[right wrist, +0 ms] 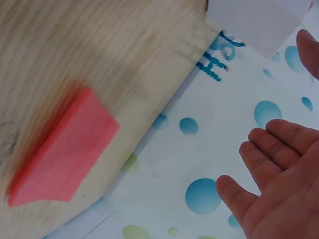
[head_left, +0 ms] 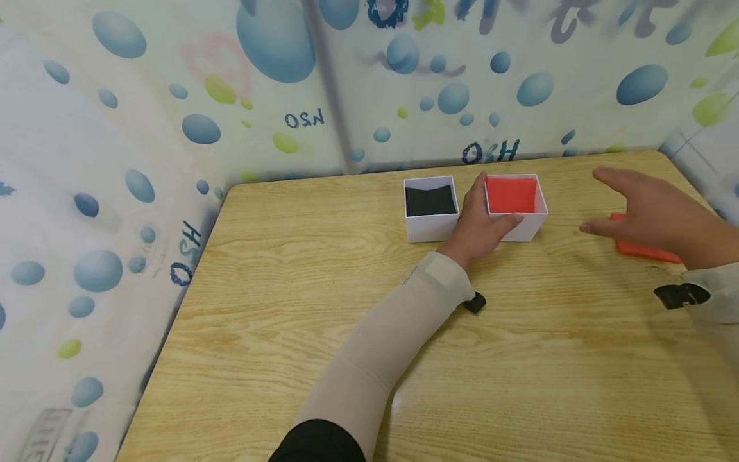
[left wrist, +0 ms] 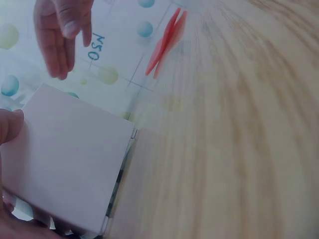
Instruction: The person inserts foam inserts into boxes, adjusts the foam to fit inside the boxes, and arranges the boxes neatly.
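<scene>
My left hand [head_left: 473, 224] grips a white box [head_left: 534, 226] by its left side, thumb on the front wall and fingers along the side facing the other box. Red cloth-like material [head_left: 511, 195] fills the gripped box. Just left of that hand stands a second white box [head_left: 430, 228] with black cloth-like material [head_left: 430, 201] inside. Off to the right, my right hand [head_left: 658, 212] hovers with fingers extended, thumb apart, and holds nothing. Partly hidden behind it lies a folded red cloth-like piece [right wrist: 65, 149] on the table.
The wooden table [head_left: 277, 308] runs up to a printed wall sheet [head_left: 358, 83] with blue and green drops at the back and left. Both boxes stand near the table's back edge. A black wrist strap piece [head_left: 475, 303] shows under the left sleeve.
</scene>
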Available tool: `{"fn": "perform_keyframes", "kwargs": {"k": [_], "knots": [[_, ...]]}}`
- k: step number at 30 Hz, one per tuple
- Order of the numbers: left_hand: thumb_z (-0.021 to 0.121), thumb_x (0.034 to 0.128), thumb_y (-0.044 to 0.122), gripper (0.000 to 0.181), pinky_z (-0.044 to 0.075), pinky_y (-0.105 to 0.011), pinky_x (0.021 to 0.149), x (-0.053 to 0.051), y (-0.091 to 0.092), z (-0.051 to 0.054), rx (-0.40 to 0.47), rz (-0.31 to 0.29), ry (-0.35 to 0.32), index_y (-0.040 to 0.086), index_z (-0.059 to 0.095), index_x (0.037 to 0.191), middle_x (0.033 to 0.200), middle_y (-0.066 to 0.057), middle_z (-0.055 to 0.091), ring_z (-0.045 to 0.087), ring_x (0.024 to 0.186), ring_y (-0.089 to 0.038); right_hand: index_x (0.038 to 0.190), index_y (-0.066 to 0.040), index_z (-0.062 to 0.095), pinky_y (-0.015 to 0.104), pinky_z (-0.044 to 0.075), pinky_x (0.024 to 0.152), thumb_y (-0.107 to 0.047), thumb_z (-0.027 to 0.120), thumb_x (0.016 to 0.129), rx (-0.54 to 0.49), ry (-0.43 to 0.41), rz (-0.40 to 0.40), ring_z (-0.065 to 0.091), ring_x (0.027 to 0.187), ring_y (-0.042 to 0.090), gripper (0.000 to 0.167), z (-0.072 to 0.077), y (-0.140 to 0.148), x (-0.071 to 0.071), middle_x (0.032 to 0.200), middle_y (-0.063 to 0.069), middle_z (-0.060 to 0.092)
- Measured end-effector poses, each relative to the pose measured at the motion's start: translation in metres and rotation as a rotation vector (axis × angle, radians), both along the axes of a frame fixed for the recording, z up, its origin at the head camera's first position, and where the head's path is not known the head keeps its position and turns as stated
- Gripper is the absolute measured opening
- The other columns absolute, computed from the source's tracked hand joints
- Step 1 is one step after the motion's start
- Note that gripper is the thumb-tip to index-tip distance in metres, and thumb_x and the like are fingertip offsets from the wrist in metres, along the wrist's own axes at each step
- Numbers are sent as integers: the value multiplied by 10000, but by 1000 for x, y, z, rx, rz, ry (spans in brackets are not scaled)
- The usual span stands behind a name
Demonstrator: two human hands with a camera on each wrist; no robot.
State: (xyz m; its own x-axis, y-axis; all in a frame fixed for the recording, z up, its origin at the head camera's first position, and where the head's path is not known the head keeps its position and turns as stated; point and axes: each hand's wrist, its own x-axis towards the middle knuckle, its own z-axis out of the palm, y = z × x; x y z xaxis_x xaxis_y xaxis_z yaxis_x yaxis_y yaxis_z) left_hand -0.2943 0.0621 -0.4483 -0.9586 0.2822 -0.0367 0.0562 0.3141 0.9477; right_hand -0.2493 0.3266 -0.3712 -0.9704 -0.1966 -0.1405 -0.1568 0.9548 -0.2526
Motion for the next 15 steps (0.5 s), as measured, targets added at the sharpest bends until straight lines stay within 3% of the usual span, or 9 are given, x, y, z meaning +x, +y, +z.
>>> {"fn": "perform_keyframes", "kwargs": {"k": [8,15], "knots": [[795,952,322,990,473,-362,1144,0,-1,1,-6,4,-8,385,121,1675,1572,116,394,445,1348,-75,1596,174,118,790,292,1082,-382,820,926,32,-31,2,267,1389,672,1119,-16,30,4,1594,460,208],[796,950,309,996,470,-362,1146,0,-1,1,0,6,-11,377,120,1678,1562,113,403,452,1333,-76,1568,210,88,805,321,1030,-388,786,948,52,-86,-54,273,1324,701,1108,-29,59,6,1563,492,177]]}}
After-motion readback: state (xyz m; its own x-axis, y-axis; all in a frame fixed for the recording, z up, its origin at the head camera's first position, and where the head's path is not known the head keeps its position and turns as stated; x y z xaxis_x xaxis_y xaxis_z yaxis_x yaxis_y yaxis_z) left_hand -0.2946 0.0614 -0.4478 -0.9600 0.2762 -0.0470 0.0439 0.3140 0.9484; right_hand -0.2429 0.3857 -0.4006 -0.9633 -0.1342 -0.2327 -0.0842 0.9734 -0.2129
